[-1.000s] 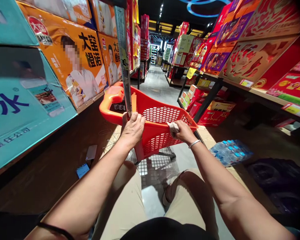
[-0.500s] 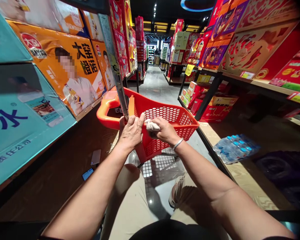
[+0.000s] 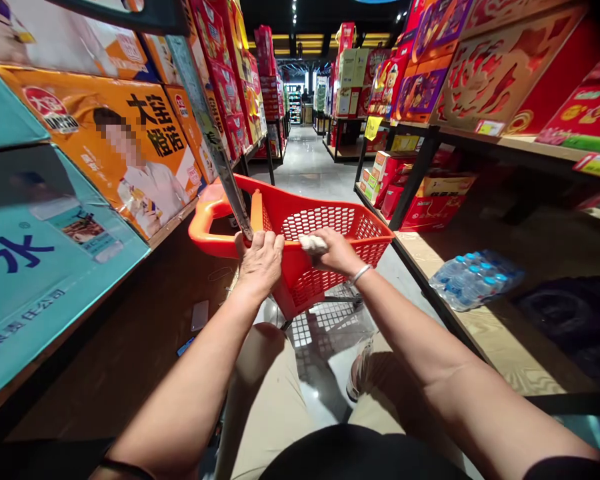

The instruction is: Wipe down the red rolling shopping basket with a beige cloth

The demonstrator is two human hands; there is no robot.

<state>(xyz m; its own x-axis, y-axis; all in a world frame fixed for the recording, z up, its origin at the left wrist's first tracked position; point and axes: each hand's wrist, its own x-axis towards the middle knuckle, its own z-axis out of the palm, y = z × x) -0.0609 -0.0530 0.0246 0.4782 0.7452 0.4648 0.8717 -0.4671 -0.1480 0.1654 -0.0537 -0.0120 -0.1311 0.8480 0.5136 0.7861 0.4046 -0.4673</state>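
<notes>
Cloth (image 3: 313, 245), crumpled, white | right hand (image 3: 333, 252) | basket (image 3: 330, 233): red, perforated

Glossy red plastic cart (image 3: 325, 207); matt white cloth (image 3: 314, 245).

Relative to the red cart (image 3: 293, 280): left, teal carton (image 3: 55, 267), cropped by the frame's left edge; lower left, blue device (image 3: 185, 346), mostly covered by the left forearm (image 3: 200, 373); at the rim, cloth (image 3: 312, 245), partly concealed by the right hand (image 3: 334, 252); right, dark bundle (image 3: 570, 320), obscured by shadow; beyond, distant shelves (image 3: 295, 107), contents too small to identify
</notes>
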